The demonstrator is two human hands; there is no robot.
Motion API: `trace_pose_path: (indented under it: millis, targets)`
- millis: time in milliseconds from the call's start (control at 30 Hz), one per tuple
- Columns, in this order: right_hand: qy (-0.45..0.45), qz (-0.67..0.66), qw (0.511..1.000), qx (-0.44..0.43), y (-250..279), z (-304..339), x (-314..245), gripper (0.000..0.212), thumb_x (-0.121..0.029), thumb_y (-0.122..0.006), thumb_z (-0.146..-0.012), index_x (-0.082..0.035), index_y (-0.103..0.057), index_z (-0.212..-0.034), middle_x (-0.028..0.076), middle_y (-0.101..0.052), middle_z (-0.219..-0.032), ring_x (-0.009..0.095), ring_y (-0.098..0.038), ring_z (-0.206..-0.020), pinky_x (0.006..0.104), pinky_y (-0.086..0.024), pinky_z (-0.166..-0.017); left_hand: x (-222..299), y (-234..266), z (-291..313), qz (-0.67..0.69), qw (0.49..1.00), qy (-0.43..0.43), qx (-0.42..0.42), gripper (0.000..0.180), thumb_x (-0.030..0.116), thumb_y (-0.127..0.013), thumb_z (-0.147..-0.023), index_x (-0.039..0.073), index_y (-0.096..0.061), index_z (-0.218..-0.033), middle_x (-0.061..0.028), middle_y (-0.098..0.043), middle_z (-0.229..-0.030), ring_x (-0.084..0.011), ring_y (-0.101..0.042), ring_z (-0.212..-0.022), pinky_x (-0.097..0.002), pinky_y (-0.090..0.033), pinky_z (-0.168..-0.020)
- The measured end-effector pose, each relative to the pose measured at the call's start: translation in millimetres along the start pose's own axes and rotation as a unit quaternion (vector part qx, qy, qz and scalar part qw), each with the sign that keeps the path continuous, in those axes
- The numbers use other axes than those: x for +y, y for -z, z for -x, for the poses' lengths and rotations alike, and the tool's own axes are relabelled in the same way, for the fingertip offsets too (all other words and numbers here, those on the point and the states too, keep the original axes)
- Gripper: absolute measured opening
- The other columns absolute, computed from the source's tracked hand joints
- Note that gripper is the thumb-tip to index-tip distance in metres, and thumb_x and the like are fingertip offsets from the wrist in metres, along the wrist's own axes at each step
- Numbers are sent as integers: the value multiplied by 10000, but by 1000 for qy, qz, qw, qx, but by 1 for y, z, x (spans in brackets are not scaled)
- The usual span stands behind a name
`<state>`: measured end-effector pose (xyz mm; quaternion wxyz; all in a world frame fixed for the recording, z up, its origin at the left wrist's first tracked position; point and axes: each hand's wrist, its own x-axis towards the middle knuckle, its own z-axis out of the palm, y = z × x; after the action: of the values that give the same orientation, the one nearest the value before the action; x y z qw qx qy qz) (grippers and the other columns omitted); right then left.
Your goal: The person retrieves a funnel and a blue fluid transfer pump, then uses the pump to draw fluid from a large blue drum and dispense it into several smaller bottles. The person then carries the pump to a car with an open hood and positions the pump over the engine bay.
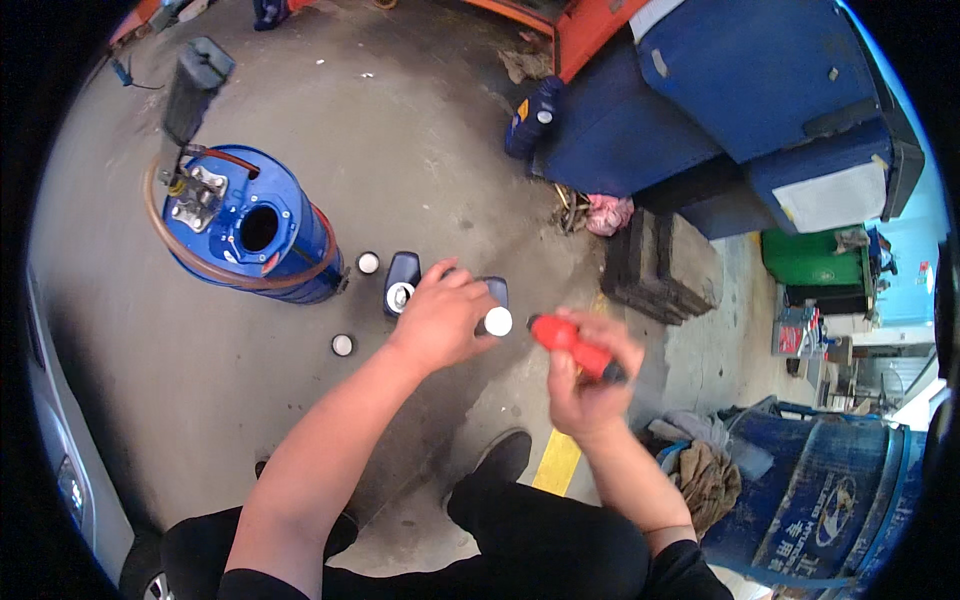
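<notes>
Two dark blue bottles stand close together on the concrete floor in front of me. My left hand (443, 312) lies over them with its fingers bent round the right-hand bottle (496, 289), beside its white round top (497, 321). Just left of that hand is the other bottle (404, 268), whose mouth shows a whitish, partly dark ring. A red hand tool with black ends (572, 343) is in my right hand (590, 385), to the right of the bottles; motion blur hides its exact kind. Two round caps with white insides, the upper cap (368, 262) and lower cap (342, 345), lie left.
A blue drum (285, 225) with a pump, a hose and an open hole stands at left. Large blue bins (760, 90) and dark stacked blocks (660, 265) are at right. A blue barrel (820, 500) and rags (705, 470) sit lower right; a car (75, 420) borders the left.
</notes>
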<state>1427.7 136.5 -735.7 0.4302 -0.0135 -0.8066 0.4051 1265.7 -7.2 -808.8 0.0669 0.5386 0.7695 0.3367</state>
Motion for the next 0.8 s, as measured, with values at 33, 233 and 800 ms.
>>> trace_pose_path:
  millis: [33,233,800]
  targets:
    - [-29,91,990,-109,-5,-2,-2,423,-81,-838,-1012,-53,-581,-1346,184,-750,-1232,303,-761,-1120,412,-611,-911,3,0,2,-1,1000,-7,15,371,317,-936,-781,161,-847,-1106,-27,-743,-1071,-253,-685,-1193,-528,-401,-1313]
    - [-78,98,992,-7,26,-30,-9,393,-71,-827,-1015,-27,-592,-1327,183,-734,-1219,312,-736,-1081,424,-597,-971,14,3,3,-9,999,-25,-36,419,313,-941,-765,147,-842,-1137,-40,-734,-1102,-259,-687,-1212,-534,-393,-1312]
    - [-263,243,866,-349,40,85,133,1130,-255,-1009,-787,-95,-392,-1720,224,-423,-1767,447,-472,-1588,517,-461,-1283,18,2,-33,-77,989,61,-113,230,261,-801,-883,40,-801,-945,-183,-803,-908,-356,-780,-1028,-505,-444,-1241]
